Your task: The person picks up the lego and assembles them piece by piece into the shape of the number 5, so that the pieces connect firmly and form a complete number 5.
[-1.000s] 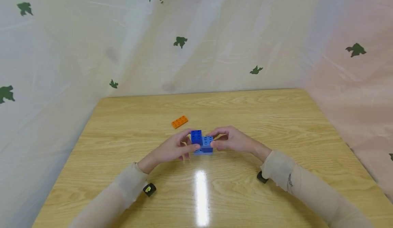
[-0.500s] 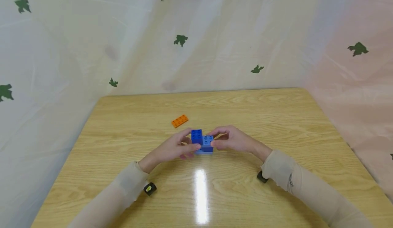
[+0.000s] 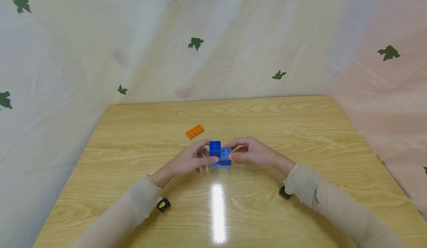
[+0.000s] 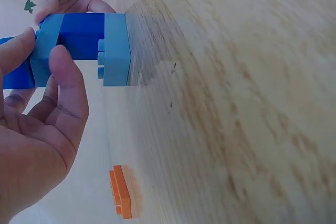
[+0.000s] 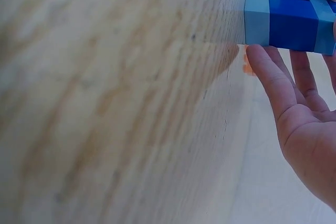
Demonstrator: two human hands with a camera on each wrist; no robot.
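Note:
Toy building bricks stand stacked on the table between the two hands. At the bottom lies a light blue brick (image 4: pixel 116 50), with a dark blue brick (image 5: pixel 293 23) on its right half. A second light blue brick (image 3: pixel 226 152) sits across that and overhangs to the left. On its left end is a taller dark blue brick (image 3: pixel 215 148), topmost of all. My left hand (image 3: pixel 190 159) pinches this top brick, thumb in front and fingers behind. From the right, my right hand (image 3: pixel 251 151) pinches the upper light blue brick between thumb and fingertips.
A thin orange brick (image 3: pixel 195 131) lies flat on the wooden table (image 3: pixel 267 122), behind and left of the stack. Pale fabric with green leaf shapes hangs behind the table. Small black devices (image 3: pixel 163 205) sit at the wrists.
The topmost dark blue brick and my left hand have shifted slightly right. My right hand and the lower bricks look unmoved.

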